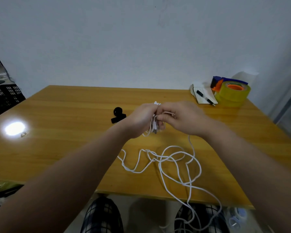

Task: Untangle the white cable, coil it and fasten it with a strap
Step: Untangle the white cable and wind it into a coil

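Knees in checked trousers [101, 216] sat closest to you, under the near edge of the wooden table [74, 115]. Slack from the white cable [185, 183] hung over that edge and trailed down between your legs.

On the tabletop just beyond, the cable lay in loose, overlapping loops that crossed one another in several places. One strand rose from this tangle to your hands.

Above the middle of the table, your two hands met, touching each other. Your left hand [141, 120] had its fingers curled round a small bundle of gathered cable turns. Your right hand [185, 118] pinched the cable at the same bundle between thumb and forefinger, its other fingers bent. Short white tips poked up over your left knuckles. They might have been the plug ends, though blur made that hard to tell.

Just left of your left hand, the black strap [118, 115] lay flat on the wood, apart from the cable. Far to the left, a small metal object [23, 134] sat beside a bright glare.

At the far right corner, a pen [206, 98] rested on a notebook [203, 96], next to a yellow tape roll [232, 94] and a blue and orange dispenser [220, 83]. A black crate [7, 96] stood beyond the table's left side.
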Motion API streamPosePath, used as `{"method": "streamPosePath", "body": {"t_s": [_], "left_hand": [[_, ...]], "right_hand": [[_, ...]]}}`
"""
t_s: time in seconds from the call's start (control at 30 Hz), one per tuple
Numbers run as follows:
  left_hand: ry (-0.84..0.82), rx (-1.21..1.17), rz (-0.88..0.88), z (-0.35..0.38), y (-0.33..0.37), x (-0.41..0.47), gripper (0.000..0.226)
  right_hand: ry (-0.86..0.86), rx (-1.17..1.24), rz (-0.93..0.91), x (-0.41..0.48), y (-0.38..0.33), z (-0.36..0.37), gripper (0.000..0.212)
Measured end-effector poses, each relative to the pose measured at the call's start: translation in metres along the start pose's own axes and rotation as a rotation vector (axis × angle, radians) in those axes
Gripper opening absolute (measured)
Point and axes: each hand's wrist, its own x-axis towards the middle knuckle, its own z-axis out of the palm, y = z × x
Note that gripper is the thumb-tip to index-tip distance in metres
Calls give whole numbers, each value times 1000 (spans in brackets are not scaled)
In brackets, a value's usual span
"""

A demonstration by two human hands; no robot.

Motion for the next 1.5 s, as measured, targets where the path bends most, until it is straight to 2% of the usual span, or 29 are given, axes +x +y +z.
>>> {"method": "streamPosePath", "body": {"t_s": [0.1, 0.17, 0.23, 0.4, 0.53, 0.67, 0.8, 0.87, 0.93, 1.03, 1.1, 1.2, 1.3, 1.4, 1.47, 1.5], "left_hand": [[-20, 71, -49, 4, 6, -4, 27], [-29, 170, -66, 9, 7, -7, 26], [-29, 224, -86, 12, 8, -8, 30], [79, 263, -70, -8, 6, -4, 38], [237, 471, 42, -19, -2, -4, 48], [256, 466, 28, -24, -9, -3, 52], [105, 445, -37, -27, -17, -8, 47], [80, 427, -40, -25, -20, -10, 43], [110, 412, -10, -23, -21, -10, 40], [167, 378, 36, -23, -22, -8, 37], [168, 379, 43, -24, -22, -6, 37], [192, 283, 53, -25, -22, -2, 38], [118, -6, 47, -23, -19, 1, 35], [72, -79, 45, -20, -12, 4, 33], [156, 16, 35, -24, -15, 10, 32], [220, 65, 24, -28, -20, 12, 33]], "right_hand": [[-6, 380, 118, -4, 0, -3, 27], [-6, 660, 137, -6, -1, -9, 20], [13, 804, 209, -5, 2, -11, 17], [103, 693, 318, -7, 16, -6, 31], [224, 671, 349, -15, 34, -2, 40], [144, 616, 380, -14, 36, 7, 10], [206, 427, 366, -11, 38, 12, 6], [162, 359, 335, -10, 36, 11, 12], [36, 328, 303, -9, 33, 9, 21], [-72, 281, 323, -7, 30, 5, 18], [-61, 239, 341, -4, 30, 5, 15], [99, 400, 339, 2, 28, 9, 12], [280, 651, 359, 6, 19, 16, 11], [321, 859, 434, 10, 15, 21, 13], [276, 767, 502, 11, 16, 29, 12], [243, 571, 537, 9, 16, 35, 23]]}}
